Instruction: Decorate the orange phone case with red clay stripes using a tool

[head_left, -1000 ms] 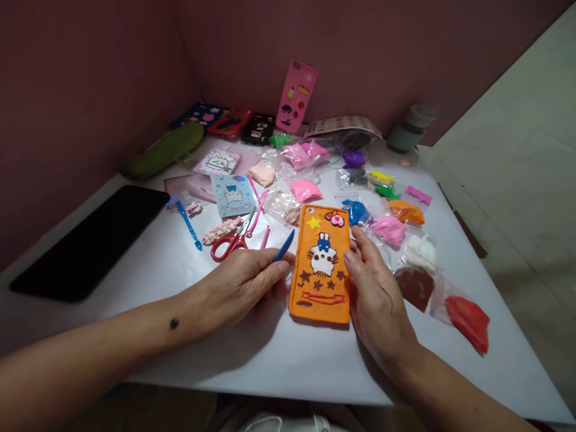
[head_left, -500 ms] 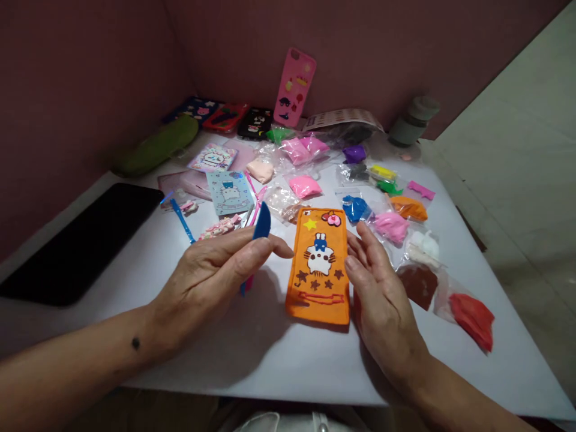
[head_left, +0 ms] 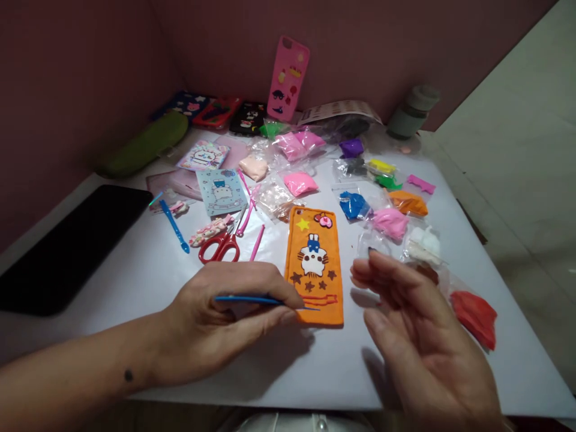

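My left hand is closed around a slim blue clay-modelling tool. Its thin tip points right, over the lower end of an orange clay-covered phone case; whether it touches I cannot tell. The case lies flat, decorated with a white cat figure, a yellow star, a pink cherry shape, brown stars and a red ribbon outline. To the right of the case, my right hand is open, with fingers curved and thumb apart, holding nothing I can see.
Red-handled scissors, another blue tool and a blue cat card lie behind my left hand. Several clay bags, including a red one, spread rightward. A black tablet lies left; a pink case leans on the wall.
My left hand has turned the blue tool from upright to nearly level and brought its tip over the case's lower end. My right hand has drawn away from the case, toward me and right.
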Action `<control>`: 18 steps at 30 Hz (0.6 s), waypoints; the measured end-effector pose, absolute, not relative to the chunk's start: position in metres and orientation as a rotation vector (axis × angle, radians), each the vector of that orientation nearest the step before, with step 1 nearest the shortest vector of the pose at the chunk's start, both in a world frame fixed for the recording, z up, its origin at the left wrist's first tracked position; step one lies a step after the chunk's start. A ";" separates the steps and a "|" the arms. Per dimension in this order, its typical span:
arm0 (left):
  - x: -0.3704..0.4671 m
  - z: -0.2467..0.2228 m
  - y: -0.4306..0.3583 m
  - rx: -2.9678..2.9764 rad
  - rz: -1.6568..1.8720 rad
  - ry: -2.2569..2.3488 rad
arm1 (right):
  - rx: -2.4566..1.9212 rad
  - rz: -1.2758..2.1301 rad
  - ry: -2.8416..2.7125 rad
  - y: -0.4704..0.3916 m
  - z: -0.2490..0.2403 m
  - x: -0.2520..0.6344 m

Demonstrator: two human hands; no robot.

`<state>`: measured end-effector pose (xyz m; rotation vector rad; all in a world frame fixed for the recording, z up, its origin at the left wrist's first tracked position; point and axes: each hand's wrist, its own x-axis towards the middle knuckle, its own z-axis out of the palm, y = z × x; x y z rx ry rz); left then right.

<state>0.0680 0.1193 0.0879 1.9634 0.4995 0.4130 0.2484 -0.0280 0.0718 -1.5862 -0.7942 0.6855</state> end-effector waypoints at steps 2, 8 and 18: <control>0.070 0.088 0.120 2.049 0.384 0.441 | -1.692 0.563 -0.822 -0.040 0.066 0.246; 0.080 0.087 0.118 2.281 0.351 0.364 | -1.807 0.369 -1.187 -0.057 0.048 0.246; 0.085 0.082 0.117 2.344 0.490 0.257 | -1.747 -0.166 -1.961 -0.057 0.028 0.268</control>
